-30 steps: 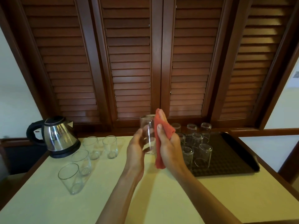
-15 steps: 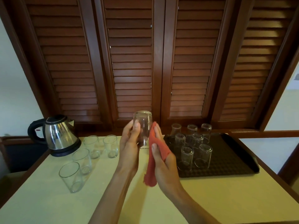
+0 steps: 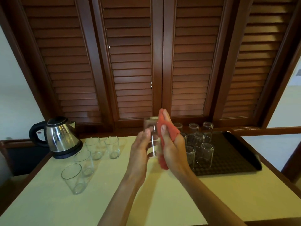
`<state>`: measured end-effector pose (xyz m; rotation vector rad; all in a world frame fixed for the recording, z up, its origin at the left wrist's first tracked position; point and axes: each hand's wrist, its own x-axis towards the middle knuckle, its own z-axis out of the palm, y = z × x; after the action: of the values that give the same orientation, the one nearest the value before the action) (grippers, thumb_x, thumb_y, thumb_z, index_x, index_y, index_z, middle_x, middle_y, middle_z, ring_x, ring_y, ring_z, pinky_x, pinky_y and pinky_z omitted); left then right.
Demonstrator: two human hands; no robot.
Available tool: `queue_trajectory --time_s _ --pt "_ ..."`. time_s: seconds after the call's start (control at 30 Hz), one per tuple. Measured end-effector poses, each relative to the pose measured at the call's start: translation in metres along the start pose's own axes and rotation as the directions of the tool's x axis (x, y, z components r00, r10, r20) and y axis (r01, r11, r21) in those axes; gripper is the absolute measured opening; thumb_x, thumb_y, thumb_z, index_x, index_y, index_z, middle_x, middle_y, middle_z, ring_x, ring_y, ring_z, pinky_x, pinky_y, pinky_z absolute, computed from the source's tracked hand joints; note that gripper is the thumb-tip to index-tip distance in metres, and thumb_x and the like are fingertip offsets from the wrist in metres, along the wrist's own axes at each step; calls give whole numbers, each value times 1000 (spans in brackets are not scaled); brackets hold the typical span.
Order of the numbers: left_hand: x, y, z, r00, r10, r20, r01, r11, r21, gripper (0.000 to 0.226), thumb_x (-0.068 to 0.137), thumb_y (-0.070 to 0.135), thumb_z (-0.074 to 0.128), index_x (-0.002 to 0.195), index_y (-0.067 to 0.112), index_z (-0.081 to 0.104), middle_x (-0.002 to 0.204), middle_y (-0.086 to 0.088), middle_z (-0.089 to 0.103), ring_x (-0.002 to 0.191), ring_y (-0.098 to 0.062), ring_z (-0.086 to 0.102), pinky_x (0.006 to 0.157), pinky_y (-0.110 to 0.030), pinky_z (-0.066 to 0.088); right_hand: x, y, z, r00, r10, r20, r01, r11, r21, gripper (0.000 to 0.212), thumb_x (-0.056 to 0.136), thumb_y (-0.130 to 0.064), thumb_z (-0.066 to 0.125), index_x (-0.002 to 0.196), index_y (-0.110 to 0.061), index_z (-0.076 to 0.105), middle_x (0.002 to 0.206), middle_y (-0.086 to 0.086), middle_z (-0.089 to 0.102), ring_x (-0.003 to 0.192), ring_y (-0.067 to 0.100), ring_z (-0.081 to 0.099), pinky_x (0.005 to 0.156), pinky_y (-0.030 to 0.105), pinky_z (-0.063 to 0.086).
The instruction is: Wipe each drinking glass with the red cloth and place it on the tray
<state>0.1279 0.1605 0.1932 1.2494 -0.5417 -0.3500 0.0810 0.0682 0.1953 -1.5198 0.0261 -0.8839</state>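
My left hand [image 3: 140, 149] holds a clear drinking glass [image 3: 151, 132] upside down above the middle of the table. My right hand [image 3: 172, 144] holds the red cloth [image 3: 168, 129] and presses it flat against the glass's right side, fingers stretched upward. Part of the cloth hangs below my palm. A dark tray [image 3: 231, 159] lies at the right with several glasses standing upside down on it. Several upright glasses [image 3: 112, 146] wait on the table at the left.
A steel electric kettle [image 3: 61, 137] stands at the back left beside the upright glasses. Brown louvred shutters [image 3: 130, 62] close off the back. The cream tabletop [image 3: 162, 201] has a wooden rim, and its right edge runs just past the tray.
My right hand slid the cloth down the glass and back up its side. The glass stayed in my left hand and dropped slightly from its raised position.
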Motion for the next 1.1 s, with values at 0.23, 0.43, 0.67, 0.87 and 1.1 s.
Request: queue_trajectory --time_s 0.23,0.43,0.67,0.87,1.1 --pt "9 8 -15 992 24 -121 -38 993 -112 63 95 69 43 137 26 61 128 -8 71 123 -31 66 93 -43 57 -28 8 13 991 3 135 -6 1000 15 48 104 -39 48 151 -32 39 148 -15 53 141 8 46 114 27 40" --pt "1 8 -9 979 93 -182 -100 994 -31 49 93 54 50 126 23 72 115 0 78 110 -16 73 90 -34 58 -5 -12 21 992 -31 119 27 999 36 45 104 -33 47 146 -43 36 160 -16 36 147 5 34 117 27 36" --pt "-10 5 -4 996 66 -61 -56 986 156 52 95 62 39 127 34 68 112 10 77 102 4 70 75 -13 55 -2 -10 11 961 275 -19 -269 951 154 25 104 -31 47 121 -25 65 97 -10 78 96 10 73 83 21 57" --pt "9 18 -12 973 101 -206 -88 993 73 57 87 62 58 124 20 65 113 -5 74 105 -20 73 80 -32 60 -27 -10 24 972 232 -24 -231 972 40 42 95 -43 51 134 -31 59 110 -10 74 107 4 67 94 23 52" --pt "6 10 -11 991 49 -123 -23 978 205 50 99 70 41 126 38 69 124 3 72 115 -16 69 96 -40 56 -10 -5 13 948 316 -34 -303 931 205 22 102 -33 50 114 -29 68 101 -5 78 97 10 74 82 24 58"
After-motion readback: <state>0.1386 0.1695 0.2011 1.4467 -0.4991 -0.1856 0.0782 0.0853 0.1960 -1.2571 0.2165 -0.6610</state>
